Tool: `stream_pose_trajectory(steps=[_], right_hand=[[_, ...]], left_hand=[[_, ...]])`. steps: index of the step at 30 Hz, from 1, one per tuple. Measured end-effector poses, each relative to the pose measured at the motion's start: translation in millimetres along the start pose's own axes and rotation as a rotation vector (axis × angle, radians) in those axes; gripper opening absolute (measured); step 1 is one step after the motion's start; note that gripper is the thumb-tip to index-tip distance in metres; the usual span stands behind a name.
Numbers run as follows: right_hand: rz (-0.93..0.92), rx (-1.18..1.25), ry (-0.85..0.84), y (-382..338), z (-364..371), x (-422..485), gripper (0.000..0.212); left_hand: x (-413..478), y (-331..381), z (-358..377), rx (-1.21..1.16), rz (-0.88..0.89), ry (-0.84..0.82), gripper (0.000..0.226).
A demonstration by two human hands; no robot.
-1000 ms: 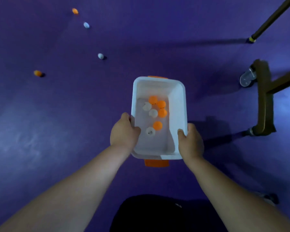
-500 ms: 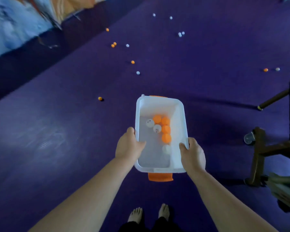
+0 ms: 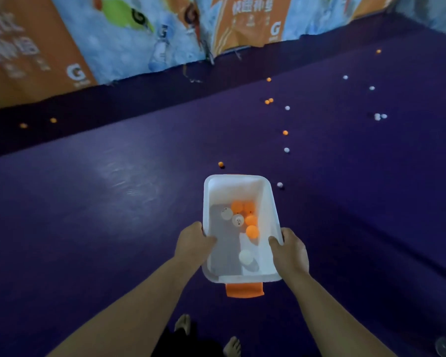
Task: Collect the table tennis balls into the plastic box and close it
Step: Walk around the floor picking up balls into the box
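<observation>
Status: carrying, not picking. The left grip point(image 3: 193, 240) and right grip point(image 3: 291, 251) are each clamped on a long side rim of the plastic box point(image 3: 236, 188), thumbs hooked inside the walls. I can't see the fingers under the rim.

The box is held off the floor point(image 3: 113, 202) in front of me, open. No lid in view, so closing is a long way off. An orange latch point(image 3: 244, 290) hangs at the near end.

Inside I count about seven: orange balls point(image 3: 250, 220) and two whites bunched toward the far end, plus one white ball point(image 3: 245, 256) alone near me. That bunching suggests the box is tipped slightly away from me.

Plenty left on the floor. The nearest white ball point(image 3: 280, 185) is just off the box's far right corner and the nearest orange ball point(image 3: 221, 164) is just past the far end. A trail runs away to the right, and two more sit far left by the banner wall point(image 3: 113, 34).

How I'd run this step:
- Level the box before walking; the walls are high enough, but a tilt gets the load rolling.
- Go to the nearest white one and set the box down beside it. Don't try a one-handed carry and pick.
- Once the box is down, free one grip, take that ball and then the orange one.
- Work outward along the right-hand trail, far left pair last.
- Bare feet point(image 3: 183, 323) are in frame, so I need to watch my footing near loose balls.
</observation>
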State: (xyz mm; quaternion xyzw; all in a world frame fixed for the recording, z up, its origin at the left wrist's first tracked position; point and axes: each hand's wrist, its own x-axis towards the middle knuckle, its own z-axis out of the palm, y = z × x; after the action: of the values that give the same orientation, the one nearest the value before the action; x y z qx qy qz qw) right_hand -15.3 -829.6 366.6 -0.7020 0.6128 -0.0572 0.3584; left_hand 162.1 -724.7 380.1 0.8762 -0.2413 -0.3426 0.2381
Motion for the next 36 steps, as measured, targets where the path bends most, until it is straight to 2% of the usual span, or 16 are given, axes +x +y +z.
stream_pose_trajectory(steps=[3,10,21,29,33,36], right_hand=[[-0.070,-0.027,-0.082,-37,19,24,0.020],[-0.213,-0.100,-0.192,-145,75,99,0.024],[-0.336,-0.164,-0.260,-365,161,217,0.021],[-0.406,-0.181,-0.341,-474,194,332,0.011],[-0.532,-0.271,-0.485,-544,213,400,0.017],[-0.623,-0.378,-0.595,-601,231,439,0.014]], left_hand=[[19,-15,-24,-0.117,-0.067,0.063,0.008],[103,-34,-96,-0.206,-0.153,0.209,0.009],[278,-46,-260,-0.360,-0.233,0.272,0.011],[400,-22,-314,-0.465,-0.292,0.360,0.011],[459,-8,-348,-0.524,-0.356,0.458,0.013],[492,-2,-375,-0.603,-0.439,0.528,0.016]])
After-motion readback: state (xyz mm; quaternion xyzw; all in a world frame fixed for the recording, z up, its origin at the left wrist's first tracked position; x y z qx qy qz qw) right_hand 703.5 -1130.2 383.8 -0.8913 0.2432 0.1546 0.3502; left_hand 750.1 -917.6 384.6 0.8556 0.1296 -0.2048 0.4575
